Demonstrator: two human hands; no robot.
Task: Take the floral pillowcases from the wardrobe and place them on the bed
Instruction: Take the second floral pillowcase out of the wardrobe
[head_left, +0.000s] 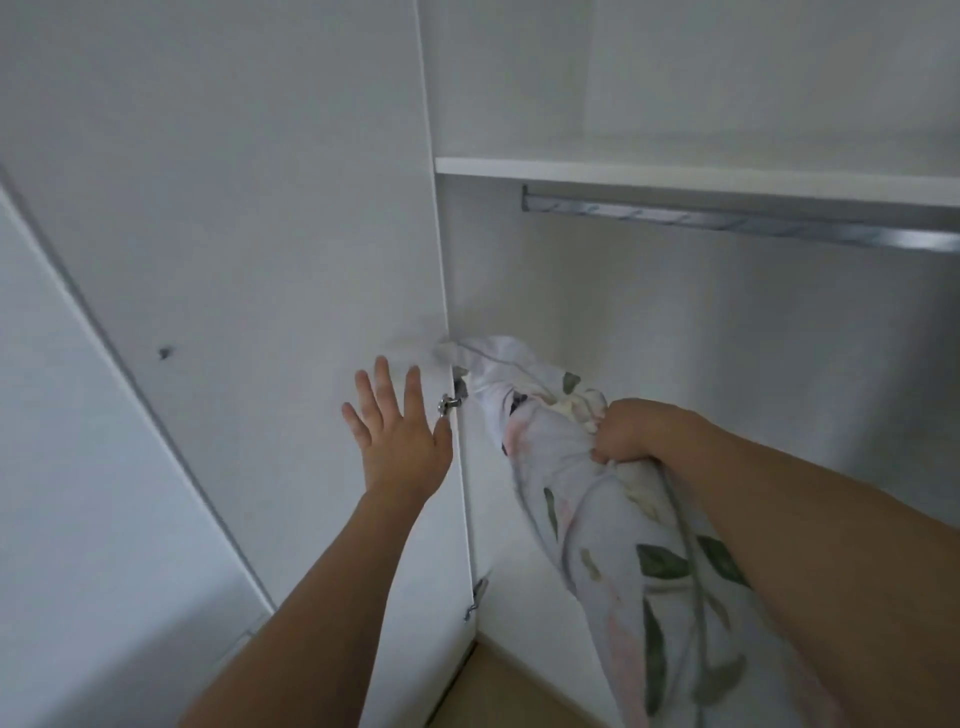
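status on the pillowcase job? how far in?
Done: wardrobe door is open and floral fabric is partly out. In hand: right hand grips the bunched floral pillowcases inside the wardrobe; left hand lies flat and open against the door. Left: carrying them to the bed, which is not in view.

hands: two showing, left hand (397, 434), right hand (631, 431)
floral pillowcases (613, 525): one bundle showing, count unclear
hinges (451, 402): two showing
shelf (675, 174): one showing
rail (727, 221): one showing

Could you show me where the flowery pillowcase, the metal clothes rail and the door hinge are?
floral pillowcase (613, 519), head view, bunched cloth below the gripping hand.
clothes rail (727, 218), head view, middle of the bar.
door hinge (451, 401), head view, metal arm.
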